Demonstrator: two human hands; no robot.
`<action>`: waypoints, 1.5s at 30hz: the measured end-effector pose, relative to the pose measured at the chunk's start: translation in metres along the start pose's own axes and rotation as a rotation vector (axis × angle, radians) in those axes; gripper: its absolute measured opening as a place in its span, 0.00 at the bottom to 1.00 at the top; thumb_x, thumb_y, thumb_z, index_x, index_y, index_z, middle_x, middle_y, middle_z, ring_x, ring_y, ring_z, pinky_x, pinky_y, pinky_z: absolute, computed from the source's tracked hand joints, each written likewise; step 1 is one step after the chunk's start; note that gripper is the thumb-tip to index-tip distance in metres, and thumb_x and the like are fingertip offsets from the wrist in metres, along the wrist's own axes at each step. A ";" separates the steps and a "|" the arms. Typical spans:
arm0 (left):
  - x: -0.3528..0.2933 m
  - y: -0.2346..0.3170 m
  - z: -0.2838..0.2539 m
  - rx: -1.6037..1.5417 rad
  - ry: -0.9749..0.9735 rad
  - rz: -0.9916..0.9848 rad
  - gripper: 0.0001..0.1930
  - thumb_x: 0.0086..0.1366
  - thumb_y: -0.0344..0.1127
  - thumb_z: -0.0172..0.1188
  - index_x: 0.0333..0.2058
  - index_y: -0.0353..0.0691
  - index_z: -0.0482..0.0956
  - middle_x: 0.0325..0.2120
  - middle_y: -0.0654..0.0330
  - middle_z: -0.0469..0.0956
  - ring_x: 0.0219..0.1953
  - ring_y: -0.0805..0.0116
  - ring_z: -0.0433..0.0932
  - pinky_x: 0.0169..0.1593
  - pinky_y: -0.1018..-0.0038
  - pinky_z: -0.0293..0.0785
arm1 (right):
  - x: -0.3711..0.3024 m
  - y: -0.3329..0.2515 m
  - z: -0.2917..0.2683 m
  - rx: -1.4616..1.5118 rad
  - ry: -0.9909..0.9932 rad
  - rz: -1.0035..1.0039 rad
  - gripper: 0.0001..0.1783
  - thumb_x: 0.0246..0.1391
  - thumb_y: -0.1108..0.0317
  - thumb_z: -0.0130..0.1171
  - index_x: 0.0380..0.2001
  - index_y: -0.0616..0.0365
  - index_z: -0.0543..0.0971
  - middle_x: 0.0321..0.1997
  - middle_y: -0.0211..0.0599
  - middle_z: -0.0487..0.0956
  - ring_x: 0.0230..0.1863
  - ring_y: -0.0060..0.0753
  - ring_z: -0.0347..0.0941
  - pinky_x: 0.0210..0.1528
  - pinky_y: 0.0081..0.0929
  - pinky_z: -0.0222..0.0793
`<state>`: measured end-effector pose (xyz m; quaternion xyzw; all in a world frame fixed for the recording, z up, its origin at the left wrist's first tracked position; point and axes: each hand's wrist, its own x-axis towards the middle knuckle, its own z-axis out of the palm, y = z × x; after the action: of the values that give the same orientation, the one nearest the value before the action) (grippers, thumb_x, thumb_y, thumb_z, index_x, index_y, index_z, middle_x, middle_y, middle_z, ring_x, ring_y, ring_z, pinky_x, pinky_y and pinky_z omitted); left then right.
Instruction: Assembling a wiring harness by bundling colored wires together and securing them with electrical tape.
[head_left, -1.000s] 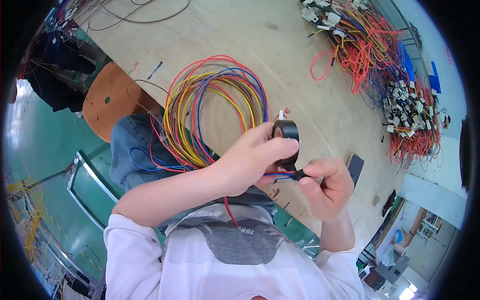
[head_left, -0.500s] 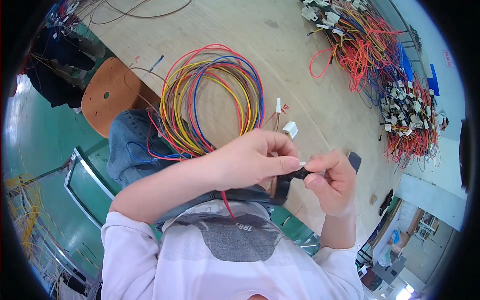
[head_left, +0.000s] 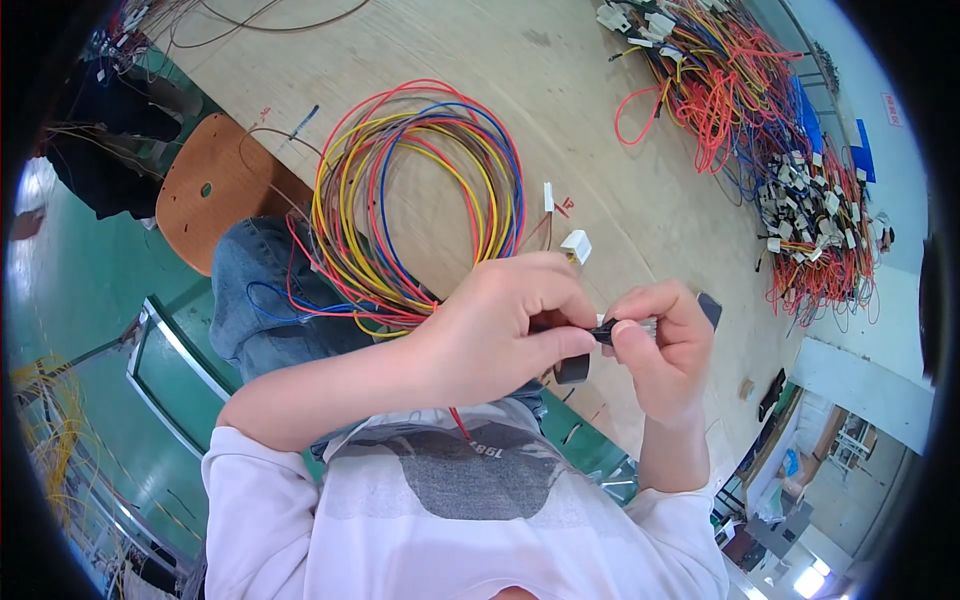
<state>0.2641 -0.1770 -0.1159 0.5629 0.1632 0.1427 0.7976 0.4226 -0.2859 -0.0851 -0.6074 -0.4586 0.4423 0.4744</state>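
Observation:
In front of my chest, my left hand (head_left: 515,312) and my right hand (head_left: 662,350) face each other, both with closed fingertips. A short black-wrapped wire end (head_left: 604,332) runs between them. My right thumb and fingers pinch it, and a pale connector (head_left: 648,326) shows among those fingers. My left thumb and forefinger press on its other side. Just below the left fingertips hangs a roll of black tape (head_left: 573,370), partly hidden by the hand. Left of the hands lies a large coil of red, yellow, blue and brown wires (head_left: 330,190), its near side partly behind my left hand.
Beyond my left hand a white connector (head_left: 576,245) and a slim white plug (head_left: 548,197) lie on the wooden table (head_left: 600,200). Heaped wire harnesses (head_left: 700,90) with white connectors fill the far right. An orange-brown chair (head_left: 200,200) stands at the left by the table edge.
The tape roll has swung up closer under my left fingers. The white piece between the fingertips is now covered, and the black wrap shows there instead.

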 end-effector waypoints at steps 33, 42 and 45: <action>0.011 -0.003 0.001 0.024 0.007 -0.060 0.08 0.52 0.28 0.60 0.30 0.33 0.73 0.23 0.63 0.70 0.25 0.76 0.70 0.27 0.79 0.67 | 0.008 0.007 0.021 -0.046 0.204 -0.135 0.09 0.58 0.70 0.41 0.35 0.63 0.70 0.28 0.29 0.70 0.26 0.16 0.63 0.29 0.16 0.61; 0.013 -0.003 0.000 -0.162 0.003 -0.151 0.05 0.55 0.29 0.59 0.29 0.34 0.75 0.24 0.69 0.66 0.26 0.84 0.64 0.28 0.85 0.61 | 0.010 0.012 0.012 0.230 0.028 -0.196 0.08 0.57 0.72 0.44 0.38 0.62 0.69 0.33 0.31 0.71 0.29 0.16 0.66 0.30 0.16 0.63; 0.007 -0.011 -0.011 0.110 -0.020 0.139 0.15 0.51 0.27 0.63 0.40 0.36 0.74 0.24 0.68 0.66 0.27 0.82 0.65 0.28 0.84 0.62 | 0.008 0.005 0.013 0.081 0.081 -0.110 0.08 0.57 0.71 0.45 0.38 0.63 0.68 0.33 0.30 0.71 0.29 0.14 0.65 0.30 0.13 0.62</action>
<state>0.2660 -0.1689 -0.1304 0.6173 0.1235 0.1827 0.7552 0.4118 -0.2760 -0.0925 -0.5790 -0.4533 0.4088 0.5406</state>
